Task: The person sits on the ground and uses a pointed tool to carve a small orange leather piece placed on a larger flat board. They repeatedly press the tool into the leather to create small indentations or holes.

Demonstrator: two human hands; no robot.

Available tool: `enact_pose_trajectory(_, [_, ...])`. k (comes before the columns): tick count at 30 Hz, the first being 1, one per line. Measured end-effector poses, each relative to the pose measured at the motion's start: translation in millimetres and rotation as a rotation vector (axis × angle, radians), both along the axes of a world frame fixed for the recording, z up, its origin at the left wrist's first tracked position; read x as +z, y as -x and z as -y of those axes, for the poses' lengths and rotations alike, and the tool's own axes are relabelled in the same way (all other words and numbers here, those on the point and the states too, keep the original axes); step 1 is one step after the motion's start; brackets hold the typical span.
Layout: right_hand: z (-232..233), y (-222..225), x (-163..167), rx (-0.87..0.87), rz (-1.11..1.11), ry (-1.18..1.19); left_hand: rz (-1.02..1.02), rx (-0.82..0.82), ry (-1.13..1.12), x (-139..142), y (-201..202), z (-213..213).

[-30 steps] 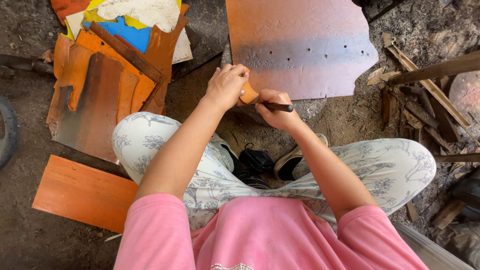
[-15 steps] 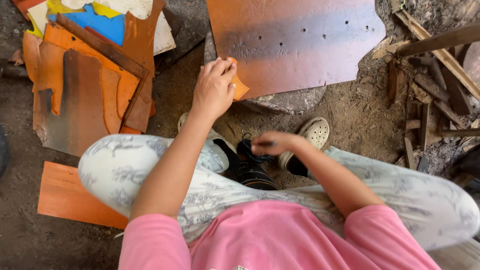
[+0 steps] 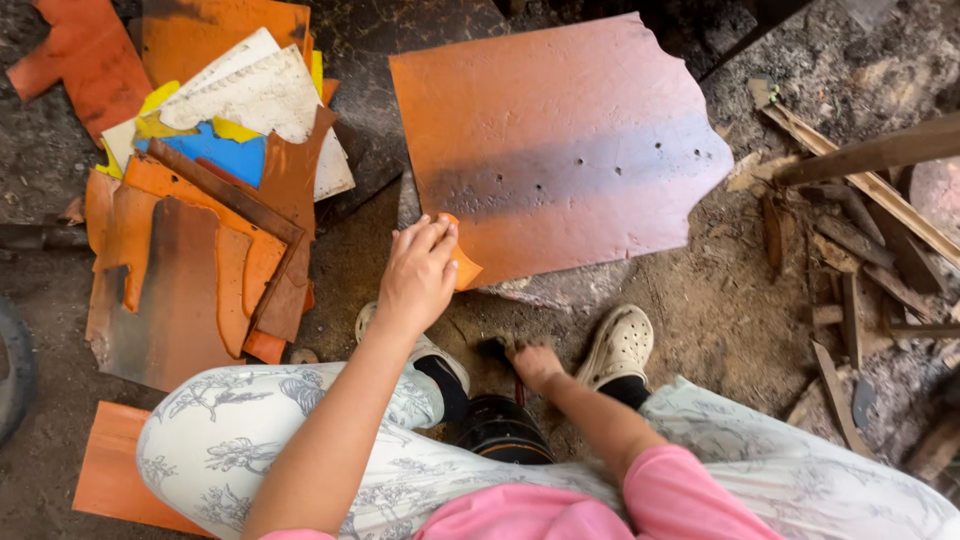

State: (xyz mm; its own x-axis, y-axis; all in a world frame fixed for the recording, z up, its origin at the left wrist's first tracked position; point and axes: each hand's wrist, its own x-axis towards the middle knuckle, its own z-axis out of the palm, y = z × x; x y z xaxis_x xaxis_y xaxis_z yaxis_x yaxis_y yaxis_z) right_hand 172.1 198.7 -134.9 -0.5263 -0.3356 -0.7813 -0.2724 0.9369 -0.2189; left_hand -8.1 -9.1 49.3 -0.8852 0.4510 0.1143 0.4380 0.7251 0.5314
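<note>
I see the left hand (image 3: 418,275) at centre, fingers pinched shut on a small orange leather scrap (image 3: 462,265), touching the large orange leather sheet (image 3: 560,150) at 12 o'clock. Right hand (image 3: 535,365) sits low at 6 o'clock, curled on a dark-handled tool (image 3: 497,349); grip mostly hidden.

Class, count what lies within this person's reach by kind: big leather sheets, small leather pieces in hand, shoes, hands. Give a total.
Large orange leather sheet: 1
Small orange leather piece, held by the left hand: 1
Cream shoes: 2
Hands, counting the right hand: 2
Total: 6
</note>
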Motion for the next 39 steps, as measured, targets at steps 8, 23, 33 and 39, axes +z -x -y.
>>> enact_pose_trajectory(8, [-137, 74, 96, -0.098, 0.095, -0.153, -0.019, 0.01, -0.038, -14, 1, 0])
enact_pose_trajectory(23, [-80, 114, 231, -0.353, -0.091, 0.307, 0.146, 0.218, -0.331, -37, -2, -3])
enact_pose_trajectory(33, [10, 169, 191, -0.832, -0.617, 1.176, 0.05, 0.147, -0.187, -34, -7, -3])
enact_pose_trajectory(39, [14, 158, 184, -0.546, -0.947, 0.888, 0.038, 0.476, -0.298, -30, -1, 10])
